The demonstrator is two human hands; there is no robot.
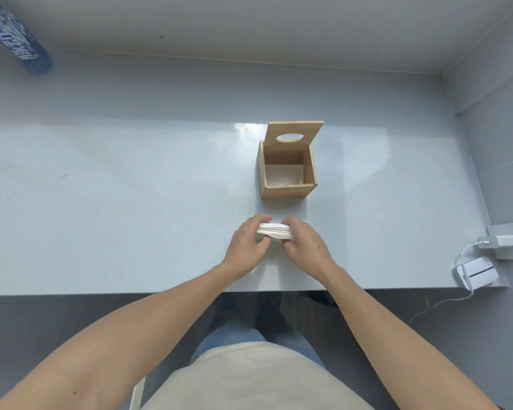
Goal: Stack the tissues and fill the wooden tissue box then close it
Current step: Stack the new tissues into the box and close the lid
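Head view, left to right: blue bottle [18,39] far left on surface [131,187], well clear. Left hand [248,242] and right hand [304,242] clamped on ends of tissues [274,230], just before open box [288,173]. Tissues likely light, soft, prone to splay: squeeze both ends. Lid [293,136] raised, path open. Charger [505,241] far right.

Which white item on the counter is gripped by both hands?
The tissue stack, pinched between the left hand and right hand just in front of the open wooden box. The white charger and white device lie untouched at the right edge.
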